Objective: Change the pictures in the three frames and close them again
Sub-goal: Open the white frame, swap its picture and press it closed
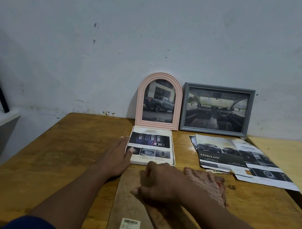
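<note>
At centre frame the left hand (118, 155) lay flat, fingers apart, against the white frame (172, 148). The right hand (160, 182) gripped the backing board (129, 207) below it

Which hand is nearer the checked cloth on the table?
Right. The right hand lies just left of the checked cloth, wrist nearly against it. The left hand is farther left, resting at the left edge of the white frame.

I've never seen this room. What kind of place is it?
Probably a plain room at home or a small workspace: a worn wooden table against a scuffed white wall, with picture frames and car brochures.
</note>
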The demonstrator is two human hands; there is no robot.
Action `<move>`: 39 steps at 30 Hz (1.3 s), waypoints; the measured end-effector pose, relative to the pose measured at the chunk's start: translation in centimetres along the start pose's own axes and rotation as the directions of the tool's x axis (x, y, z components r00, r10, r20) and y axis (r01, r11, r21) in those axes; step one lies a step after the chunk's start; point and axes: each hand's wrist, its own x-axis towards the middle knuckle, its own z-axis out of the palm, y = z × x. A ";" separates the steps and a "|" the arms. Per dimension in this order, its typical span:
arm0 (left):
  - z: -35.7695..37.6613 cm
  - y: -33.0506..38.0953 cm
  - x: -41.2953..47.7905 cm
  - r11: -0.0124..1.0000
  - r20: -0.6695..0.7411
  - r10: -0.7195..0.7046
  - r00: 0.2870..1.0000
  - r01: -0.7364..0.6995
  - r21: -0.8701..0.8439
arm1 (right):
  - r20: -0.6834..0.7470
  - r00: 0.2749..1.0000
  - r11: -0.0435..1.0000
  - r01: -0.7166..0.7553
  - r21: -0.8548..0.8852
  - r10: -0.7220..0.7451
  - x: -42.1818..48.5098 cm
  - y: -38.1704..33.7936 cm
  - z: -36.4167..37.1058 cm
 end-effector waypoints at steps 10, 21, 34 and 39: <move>-1.4 2.2 -2.8 0.998 0.015 -0.030 0.999 0.030 -0.053 | -0.099 0.995 1.000 0.009 -0.018 -0.011 -2.6 -1.3 1.5; -3.5 1.3 -1.2 0.954 -0.125 -0.213 0.969 0.179 -0.240 | -0.449 0.893 0.989 0.027 0.145 0.042 -0.5 -1.5 -2.3; -1.8 -0.2 3.0 0.947 -0.092 -0.207 0.974 0.176 -0.268 | -0.366 0.923 0.991 -0.096 0.089 0.122 13.3 2.9 -6.1; -1.5 -0.5 4.8 0.979 -0.084 -0.138 0.987 0.123 -0.160 | -0.240 0.962 0.991 -0.113 0.072 0.128 17.6 4.0 -6.2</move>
